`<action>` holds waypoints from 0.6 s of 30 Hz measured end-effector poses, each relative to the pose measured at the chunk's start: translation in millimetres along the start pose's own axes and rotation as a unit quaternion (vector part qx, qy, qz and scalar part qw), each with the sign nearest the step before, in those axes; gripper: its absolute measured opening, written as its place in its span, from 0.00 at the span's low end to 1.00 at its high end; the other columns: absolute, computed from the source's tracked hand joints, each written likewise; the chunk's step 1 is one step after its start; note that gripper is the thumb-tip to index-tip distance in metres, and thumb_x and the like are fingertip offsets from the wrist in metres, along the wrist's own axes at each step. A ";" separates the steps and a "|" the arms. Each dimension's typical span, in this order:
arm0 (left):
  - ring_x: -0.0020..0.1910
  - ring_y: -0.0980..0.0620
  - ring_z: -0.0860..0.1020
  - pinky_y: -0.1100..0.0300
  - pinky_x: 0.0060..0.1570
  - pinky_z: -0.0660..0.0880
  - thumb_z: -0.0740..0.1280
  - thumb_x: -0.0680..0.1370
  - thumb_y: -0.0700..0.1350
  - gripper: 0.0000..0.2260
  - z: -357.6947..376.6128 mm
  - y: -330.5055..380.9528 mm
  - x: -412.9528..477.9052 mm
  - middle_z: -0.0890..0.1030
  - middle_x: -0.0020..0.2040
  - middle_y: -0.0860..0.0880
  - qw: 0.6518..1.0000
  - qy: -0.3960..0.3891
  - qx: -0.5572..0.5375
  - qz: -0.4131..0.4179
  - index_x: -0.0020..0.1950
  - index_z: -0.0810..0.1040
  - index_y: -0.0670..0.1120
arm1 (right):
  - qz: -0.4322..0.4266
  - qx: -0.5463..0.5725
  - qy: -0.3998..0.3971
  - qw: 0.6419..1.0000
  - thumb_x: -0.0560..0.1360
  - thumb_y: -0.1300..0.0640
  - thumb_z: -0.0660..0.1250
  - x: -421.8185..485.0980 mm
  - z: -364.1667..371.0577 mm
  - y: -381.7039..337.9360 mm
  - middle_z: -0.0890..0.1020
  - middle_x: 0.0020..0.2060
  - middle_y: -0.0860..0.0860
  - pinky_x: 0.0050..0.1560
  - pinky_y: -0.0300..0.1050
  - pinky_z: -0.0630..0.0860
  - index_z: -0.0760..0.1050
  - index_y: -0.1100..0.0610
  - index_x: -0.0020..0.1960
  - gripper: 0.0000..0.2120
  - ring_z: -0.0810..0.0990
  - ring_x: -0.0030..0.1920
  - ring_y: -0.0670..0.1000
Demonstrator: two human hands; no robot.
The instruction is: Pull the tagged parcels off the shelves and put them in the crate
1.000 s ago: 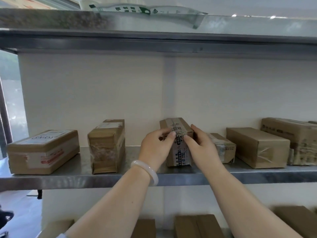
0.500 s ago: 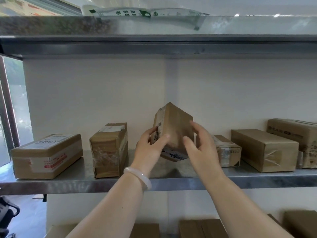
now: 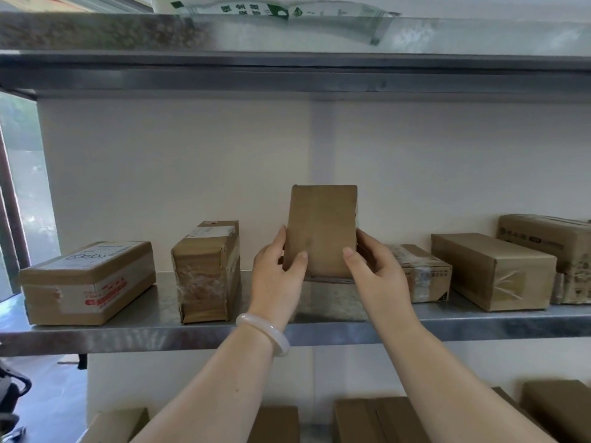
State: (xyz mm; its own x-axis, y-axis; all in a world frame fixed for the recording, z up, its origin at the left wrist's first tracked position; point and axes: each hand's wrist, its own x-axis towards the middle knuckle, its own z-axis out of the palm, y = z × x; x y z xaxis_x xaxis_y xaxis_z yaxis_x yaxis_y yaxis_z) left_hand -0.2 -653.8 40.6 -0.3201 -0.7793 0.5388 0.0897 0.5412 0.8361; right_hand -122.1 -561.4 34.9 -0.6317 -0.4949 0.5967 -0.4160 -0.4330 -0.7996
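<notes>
Parcel (image 3: 321, 231) of plain brown cardboard stands on end between two hands, its broad blank face toward the person, over the middle of the steel shelf (image 3: 319, 334). Whether its lower edge touches the shelf I cannot tell.

The left hand (image 3: 278, 276) holds the left edge, with the thumb on the front face and the fingers round the side. The right hand (image 3: 377, 273) holds the right edge in the same way. The grip is therefore closed on the parcel from both sides, just as wide as the parcel. Both forearms reach up and forward, and the left wrist wears a pale bracelet (image 3: 265, 334).

Just behind the right hand lies a small taped box (image 3: 422, 271). Further right are a long brown box (image 3: 492, 271) and a printed box (image 3: 550, 238). To the left stand a tall taped box (image 3: 206, 273) and a flat labelled box (image 3: 86, 282). An upper shelf (image 3: 287, 71) above carries a clear plastic bag (image 3: 271, 14). More cartons (image 3: 377, 420) lie on the level below.
</notes>
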 end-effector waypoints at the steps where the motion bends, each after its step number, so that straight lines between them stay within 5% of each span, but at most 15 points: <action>1: 0.65 0.57 0.70 0.62 0.64 0.67 0.68 0.79 0.49 0.28 0.1 0.5 0.0 0.71 0.69 0.53 1.000 -0.007 0.010 0.005 0.77 0.63 0.55 | -0.015 -0.014 -0.003 1.000 0.77 0.52 0.68 -2.4 0.8 -1.5 0.77 0.59 0.36 0.60 0.35 0.74 0.73 0.44 0.67 0.19 0.74 0.61 0.35; 5: 0.63 0.60 0.65 0.66 0.60 0.64 0.72 0.72 0.61 0.43 3.9 3.3 -0.2 0.64 0.73 0.52 0.998 -0.053 0.039 -0.016 0.80 0.55 0.54 | -0.074 -0.064 -0.024 0.995 0.78 0.52 0.65 -12.9 4.3 -8.0 0.72 0.61 0.30 0.67 0.41 0.67 0.72 0.33 0.61 0.17 0.68 0.66 0.35; 8: 0.66 0.56 0.65 0.65 0.61 0.62 0.74 0.68 0.63 0.48 7.1 4.5 2.2 0.60 0.74 0.50 0.996 -0.058 0.028 -0.056 0.81 0.53 0.52 | -0.086 -0.076 -0.034 0.993 0.78 0.53 0.65 -14.9 6.9 -9.8 0.71 0.63 0.31 0.69 0.42 0.65 0.73 0.34 0.61 0.16 0.66 0.67 0.33; 11: 0.71 0.51 0.68 0.54 0.70 0.67 0.76 0.68 0.60 0.44 6.0 2.6 1.8 0.66 0.74 0.49 0.993 -0.068 -0.048 -0.087 0.78 0.59 0.51 | -0.083 -0.075 -0.035 0.993 0.78 0.54 0.65 -13.7 6.6 -7.9 0.73 0.63 0.34 0.69 0.42 0.67 0.74 0.40 0.65 0.17 0.68 0.66 0.34; 13: 0.66 0.51 0.74 0.49 0.67 0.72 0.76 0.70 0.58 0.35 3.4 0.8 -0.1 0.74 0.69 0.50 0.987 -0.081 -0.110 -0.090 0.73 0.66 0.55 | -0.089 -0.102 -0.021 0.991 0.78 0.54 0.66 -12.0 4.1 -5.0 0.71 0.64 0.34 0.67 0.35 0.65 0.72 0.39 0.66 0.19 0.65 0.66 0.32; 16: 0.64 0.51 0.77 0.48 0.65 0.74 0.75 0.66 0.61 0.41 -0.4 -0.8 -2.6 0.76 0.67 0.52 0.979 -0.081 -0.158 -0.105 0.75 0.64 0.55 | -0.059 -0.102 -0.005 0.993 0.77 0.54 0.67 -8.9 0.9 -1.1 0.68 0.68 0.39 0.60 0.23 0.63 0.69 0.37 0.67 0.22 0.63 0.67 0.33; 18: 0.61 0.52 0.79 0.48 0.64 0.75 0.74 0.64 0.62 0.42 -0.2 -0.8 -3.2 0.78 0.66 0.52 0.973 -0.088 -0.180 -0.112 0.76 0.63 0.55 | -0.032 -0.064 -0.007 0.997 0.78 0.54 0.67 -7.7 0.3 1.0 0.71 0.66 0.39 0.59 0.28 0.68 0.68 0.39 0.69 0.23 0.69 0.65 0.36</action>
State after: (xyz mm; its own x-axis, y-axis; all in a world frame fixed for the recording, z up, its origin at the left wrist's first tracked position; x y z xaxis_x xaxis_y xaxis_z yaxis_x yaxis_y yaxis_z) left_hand 1.0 -651.8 38.2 -0.5240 -0.7808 0.3402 0.3136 0.1944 0.9294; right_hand -117.5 -558.3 29.6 -0.5923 -0.4807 0.6466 -0.5361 -0.3640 -0.7617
